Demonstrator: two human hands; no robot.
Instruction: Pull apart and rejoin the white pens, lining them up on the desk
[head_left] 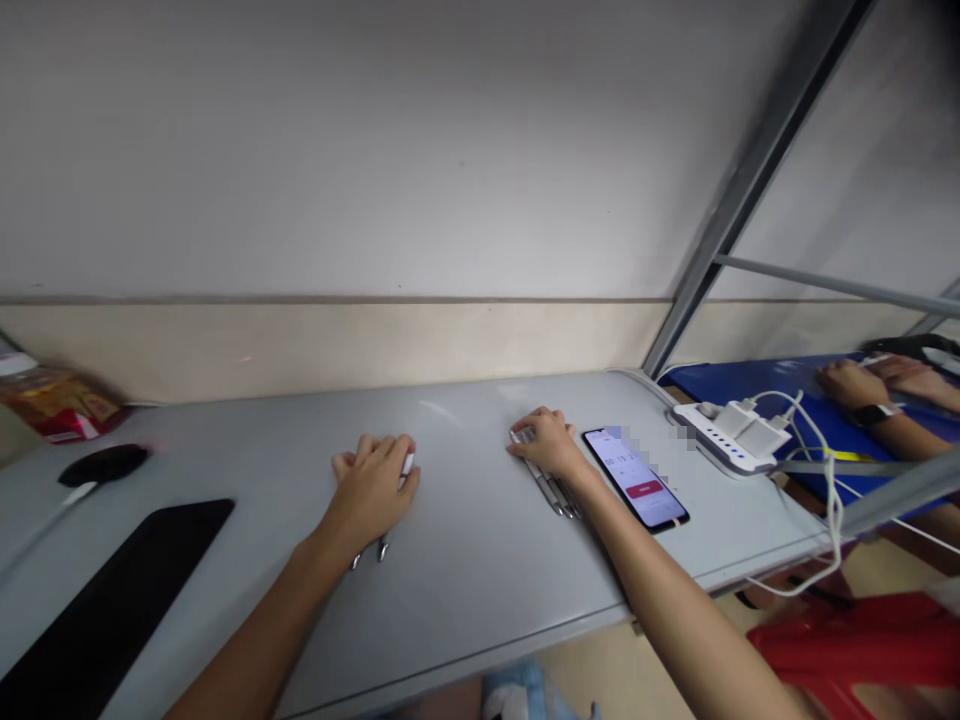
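My left hand (375, 482) rests low over the grey table with its fingers curled down round what look like pens. A white end shows by its index finger, and two silver pen tips (383, 549) stick out below the palm. Further right, my right hand (551, 442) is closed over the upper ends of several silver-grey pens (551, 492) lying side by side. Their tips point towards the table's front edge, and pale clear ends show by the thumb. The fingers partly hide both groups.
A phone (637, 480) with a running timer lies right of my right hand. Beyond it is a white power strip (724, 445) with plugs and cables. At left are a black mat (120, 610), a dark mouse-like object (103, 464) and a jar (56, 400). Another person's hands (855, 385) work at a blue table.
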